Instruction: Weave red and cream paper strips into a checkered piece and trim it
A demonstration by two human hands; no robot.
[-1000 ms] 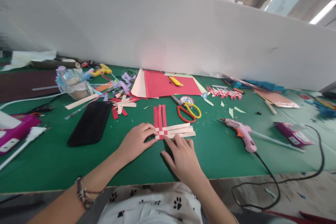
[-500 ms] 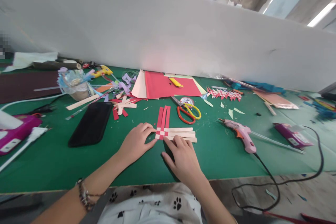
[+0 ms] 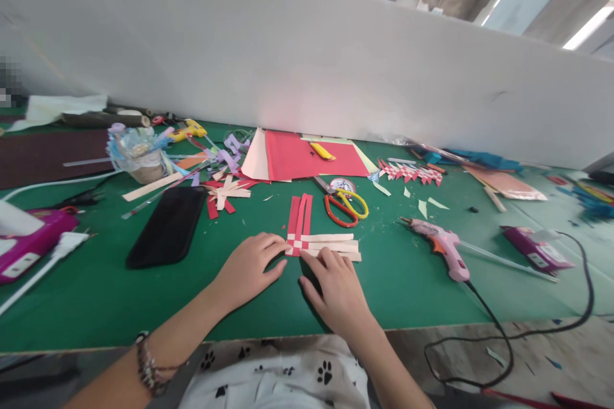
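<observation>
Red and cream paper strips point(image 3: 300, 214) lie flat on the green table, woven into a small checkered corner. The red ends point away from me and the cream ends point(image 3: 336, 246) point right. My left hand point(image 3: 254, 265) rests at the left edge of the weave, its fingertips touching it and thumb apart. From the lower right, my right hand point(image 3: 336, 287) lays its index fingertip on the bottom of the weave. Its other fingers reach over the lower cream strips, with the thumb spread on the table. Neither hand is closed round anything.
Beyond the weave lie scissors point(image 3: 343, 203) and red paper point(image 3: 307, 160) with a yellow cutter point(image 3: 323, 151) on it. A black phone point(image 3: 165, 227) is at left. On the right are a pink glue gun point(image 3: 441, 245), its cord, and a purple box point(image 3: 535, 247). Paper scraps point(image 3: 226, 192) lie scattered.
My left thumb has drawn back from the lower left corner of the weave, and the left fingertips now rest on its edge. My right hand has hardly moved.
</observation>
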